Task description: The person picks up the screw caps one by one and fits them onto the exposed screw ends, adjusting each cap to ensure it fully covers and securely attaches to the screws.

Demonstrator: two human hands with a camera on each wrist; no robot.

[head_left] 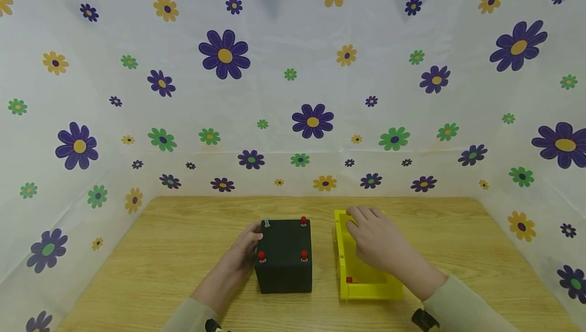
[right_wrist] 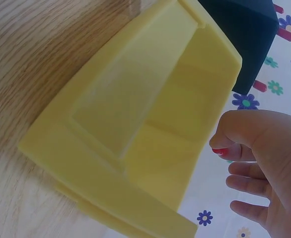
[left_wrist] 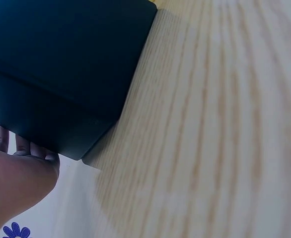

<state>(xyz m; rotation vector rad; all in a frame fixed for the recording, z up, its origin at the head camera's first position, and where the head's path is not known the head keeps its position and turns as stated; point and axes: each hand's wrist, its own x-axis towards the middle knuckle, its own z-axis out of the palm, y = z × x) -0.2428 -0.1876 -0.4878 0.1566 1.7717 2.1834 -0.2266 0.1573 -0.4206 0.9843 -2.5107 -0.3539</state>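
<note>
My left hand point(head_left: 244, 248) holds the black box point(head_left: 284, 243) at its left side, thumb by the top edge. In the left wrist view its fingers point(left_wrist: 22, 145) lie against the box's side. Red caps point(head_left: 304, 255) sit on posts at three corners of the box top; the back left corner has a bare metal post point(head_left: 267, 223). My right hand point(head_left: 377, 238) is over the yellow bin point(head_left: 372, 291), to the right of the box. Between its thumb and forefinger it pinches a small red cap point(right_wrist: 220, 150), mostly hidden by the fingers.
Another small red piece point(head_left: 349, 280) lies inside the yellow bin near its front wall. Box and bin stand side by side on the wooden table point(head_left: 183, 240), with a narrow gap between them. A white flowered sheet point(head_left: 274, 93) encloses the back and sides.
</note>
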